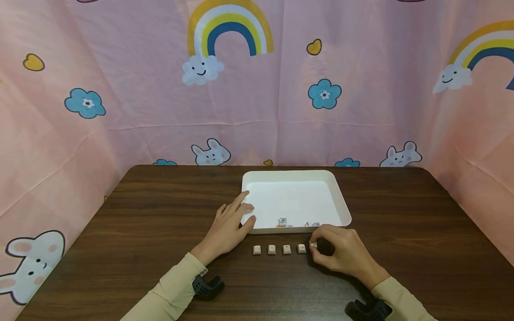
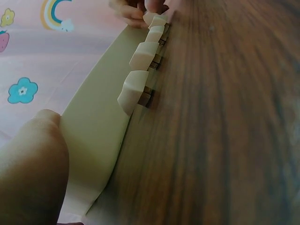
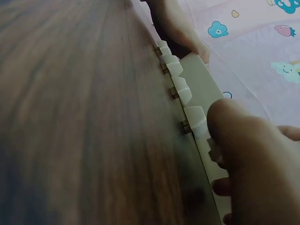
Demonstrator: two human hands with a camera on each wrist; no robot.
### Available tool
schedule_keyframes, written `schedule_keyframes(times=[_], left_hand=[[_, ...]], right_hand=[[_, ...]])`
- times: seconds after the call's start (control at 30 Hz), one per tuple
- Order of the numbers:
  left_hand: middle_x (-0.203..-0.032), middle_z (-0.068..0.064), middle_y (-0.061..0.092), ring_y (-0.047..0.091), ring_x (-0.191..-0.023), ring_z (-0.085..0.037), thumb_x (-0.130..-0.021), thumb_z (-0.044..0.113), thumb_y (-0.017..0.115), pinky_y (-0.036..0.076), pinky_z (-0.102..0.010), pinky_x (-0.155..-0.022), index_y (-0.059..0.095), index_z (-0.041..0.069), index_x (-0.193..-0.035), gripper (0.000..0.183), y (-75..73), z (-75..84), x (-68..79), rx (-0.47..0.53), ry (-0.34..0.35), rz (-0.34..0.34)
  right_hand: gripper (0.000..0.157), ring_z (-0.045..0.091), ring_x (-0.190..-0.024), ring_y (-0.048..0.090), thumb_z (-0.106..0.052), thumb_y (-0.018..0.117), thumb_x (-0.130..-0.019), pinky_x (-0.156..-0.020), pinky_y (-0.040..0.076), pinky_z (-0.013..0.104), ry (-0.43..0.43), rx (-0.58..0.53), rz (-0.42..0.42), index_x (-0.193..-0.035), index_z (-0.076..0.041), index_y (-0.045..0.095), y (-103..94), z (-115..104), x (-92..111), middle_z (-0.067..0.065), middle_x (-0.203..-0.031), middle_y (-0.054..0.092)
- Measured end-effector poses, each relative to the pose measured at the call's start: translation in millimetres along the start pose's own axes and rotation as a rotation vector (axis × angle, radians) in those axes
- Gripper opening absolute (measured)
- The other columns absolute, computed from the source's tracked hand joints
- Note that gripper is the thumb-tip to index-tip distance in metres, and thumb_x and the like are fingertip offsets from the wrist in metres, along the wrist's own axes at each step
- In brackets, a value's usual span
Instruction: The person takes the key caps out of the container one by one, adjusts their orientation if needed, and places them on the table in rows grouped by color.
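Observation:
Several small beige keycaps [image 1: 286, 249] stand in a row on the brown table along the near side of a white tray [image 1: 297, 230]. Dark bases show under the keycaps [image 2: 133, 89] in the left wrist view. At the right end of this row, my right hand [image 1: 343, 250] pinches another keycap [image 1: 313, 244] between thumb and fingers; the right wrist view shows it mostly covered by the thumb. My left hand [image 1: 226, 229] rests at the tray's left side, fingers spread over the rim and the thumb by the near left corner.
Inside the tray, a few small printed pieces [image 1: 283, 221] lie along the near wall. Dark wood tabletop [image 1: 168, 223] surrounds the tray. Behind the table hangs a pink curtain [image 1: 257, 98] with rainbows and rabbits. Each wrist wears a black band [image 1: 207, 287].

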State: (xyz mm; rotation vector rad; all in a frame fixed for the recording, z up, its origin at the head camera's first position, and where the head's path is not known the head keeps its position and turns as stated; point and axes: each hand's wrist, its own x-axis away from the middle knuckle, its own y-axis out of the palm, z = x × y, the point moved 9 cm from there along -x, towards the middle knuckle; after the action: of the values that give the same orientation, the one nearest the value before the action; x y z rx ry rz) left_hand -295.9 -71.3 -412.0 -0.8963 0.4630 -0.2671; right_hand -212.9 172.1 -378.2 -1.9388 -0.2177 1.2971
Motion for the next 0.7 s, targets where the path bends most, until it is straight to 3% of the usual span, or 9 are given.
schedule_keyframes(times=[0.17, 0.4, 0.7], left_hand=[[-0.168, -0.002, 0.026, 0.049, -0.136, -0.042, -0.108, 0.039, 0.048, 0.019, -0.071, -0.116, 0.060, 0.019, -0.130, 0.033, 1.2, -0.8, 0.2, 0.001, -0.009, -0.010], [-0.168, -0.001, 0.026, 0.050, -0.135, -0.040, -0.108, 0.040, 0.047, 0.020, -0.070, -0.116, 0.060, 0.020, -0.131, 0.033, 3.0, -2.0, 0.2, -0.006, -0.011, -0.016], [-0.168, -0.001, 0.026, 0.049, -0.136, -0.041, -0.108, 0.039, 0.048, 0.019, -0.071, -0.116, 0.060, 0.019, -0.131, 0.033, 1.7, -1.7, 0.3, -0.006, -0.009, -0.010]], right_hand=[[0.007, 0.000, -0.075, 0.065, -0.026, 0.064, -0.091, -0.061, 0.054, 0.021, -0.014, 0.080, -0.028, -0.092, -0.021, 0.068, 2.9, -0.3, 2.0, -0.014, -0.086, 0.067], [0.005, 0.002, -0.072, 0.065, -0.025, 0.067, -0.090, -0.057, 0.052, 0.020, 0.010, 0.100, -0.089, -0.092, -0.023, 0.071, 8.1, 0.6, 4.6, -0.012, -0.084, 0.070], [0.007, 0.002, -0.072, 0.066, -0.026, 0.067, -0.090, -0.054, 0.050, 0.018, 0.011, 0.125, -0.097, -0.094, -0.023, 0.072, 6.7, -0.3, 2.4, -0.012, -0.085, 0.071]])
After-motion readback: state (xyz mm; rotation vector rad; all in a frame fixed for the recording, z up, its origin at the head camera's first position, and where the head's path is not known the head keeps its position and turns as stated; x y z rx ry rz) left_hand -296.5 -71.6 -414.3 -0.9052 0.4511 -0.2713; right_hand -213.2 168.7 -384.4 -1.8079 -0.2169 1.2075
